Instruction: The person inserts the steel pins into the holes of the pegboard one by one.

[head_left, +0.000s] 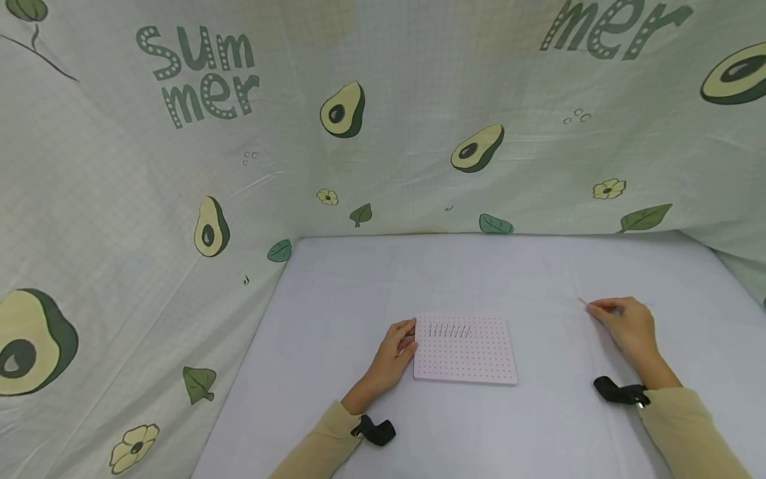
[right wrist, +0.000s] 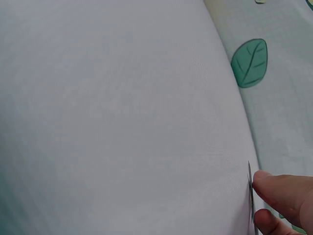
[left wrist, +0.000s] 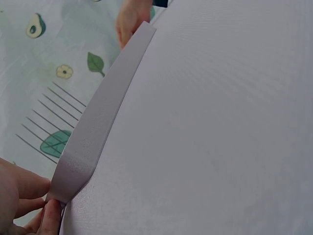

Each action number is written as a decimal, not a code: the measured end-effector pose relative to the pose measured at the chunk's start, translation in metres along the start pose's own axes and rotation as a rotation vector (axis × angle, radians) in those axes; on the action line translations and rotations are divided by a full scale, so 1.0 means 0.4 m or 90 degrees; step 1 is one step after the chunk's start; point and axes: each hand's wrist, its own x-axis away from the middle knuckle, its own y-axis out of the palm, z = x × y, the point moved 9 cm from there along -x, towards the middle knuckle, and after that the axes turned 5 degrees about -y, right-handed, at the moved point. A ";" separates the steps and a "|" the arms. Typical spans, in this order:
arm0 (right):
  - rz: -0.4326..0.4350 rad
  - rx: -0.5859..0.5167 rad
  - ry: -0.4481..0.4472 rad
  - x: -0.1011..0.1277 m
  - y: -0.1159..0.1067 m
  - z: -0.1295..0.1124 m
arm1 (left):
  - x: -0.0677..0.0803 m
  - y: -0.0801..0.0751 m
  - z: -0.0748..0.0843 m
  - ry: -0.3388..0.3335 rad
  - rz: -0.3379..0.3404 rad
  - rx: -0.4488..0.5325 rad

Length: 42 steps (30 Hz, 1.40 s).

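A pale pink board with rows of small holes point(head_left: 479, 359) lies flat on the table. Several thin metal pins point(head_left: 449, 330) stand in a row near its far left part; their slim shafts point(left wrist: 51, 123) show beyond the board's edge in the left wrist view. My left hand point(head_left: 393, 352) holds the board's left edge, thumb and fingers at the far left corner. Off to the right, above the table and apart from the board, my right hand point(head_left: 628, 327) pinches a thin metal pin point(right wrist: 251, 188) between thumb and fingertip. Whether it is one pin or more is hard to tell.
A white cloth point(head_left: 371, 279) covers the table. Behind and to the left hangs a pale green curtain point(head_left: 395, 166) printed with avocados and leaves. A black wrist camera point(head_left: 377, 431) sits on the left sleeve, another black camera point(head_left: 619, 391) on the right.
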 end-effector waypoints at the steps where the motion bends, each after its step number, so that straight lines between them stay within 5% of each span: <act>1: 0.000 0.002 -0.001 0.000 0.000 0.001 | 0.000 0.000 -0.002 0.001 -0.002 0.002; 6: -0.010 -0.006 0.004 0.002 0.005 0.008 | 0.003 0.000 0.002 0.005 -0.003 0.006; 12: -0.021 -0.023 0.020 0.006 0.010 0.013 | 0.017 -0.007 0.071 0.001 -0.004 0.014; 19: -0.018 -0.023 0.026 0.010 0.010 0.015 | 0.006 0.003 0.006 0.013 0.001 0.006; 33: -0.004 0.043 -0.059 0.002 0.010 -0.029 | 0.003 0.003 0.007 0.013 -0.005 -0.006; 42: -0.034 0.016 -0.052 0.006 0.011 -0.053 | 0.003 0.003 -0.001 -0.020 -0.010 -0.006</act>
